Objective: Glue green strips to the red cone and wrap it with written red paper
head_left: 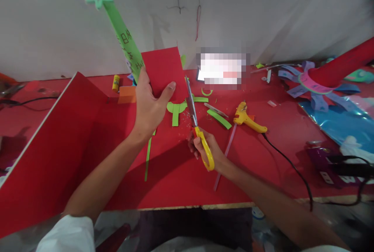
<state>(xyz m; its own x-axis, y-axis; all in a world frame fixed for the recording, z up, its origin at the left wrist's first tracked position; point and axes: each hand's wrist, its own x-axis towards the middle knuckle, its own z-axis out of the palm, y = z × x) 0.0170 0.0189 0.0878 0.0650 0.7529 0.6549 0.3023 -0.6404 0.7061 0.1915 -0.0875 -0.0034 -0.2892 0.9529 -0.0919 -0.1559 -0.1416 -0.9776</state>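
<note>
Several green paper pieces (175, 117) lie already cut on the red tabletop (181, 191); the left grip (151, 100) holds a rectangular red card (163, 68), apparently uncut; the right grip (212, 147), yellow-handled metal scissors (208, 156).

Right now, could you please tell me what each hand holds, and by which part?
The left hand holds the red card by its lower part, thumb on the face; the right hand holds the scissors by the yellow handles.
</note>
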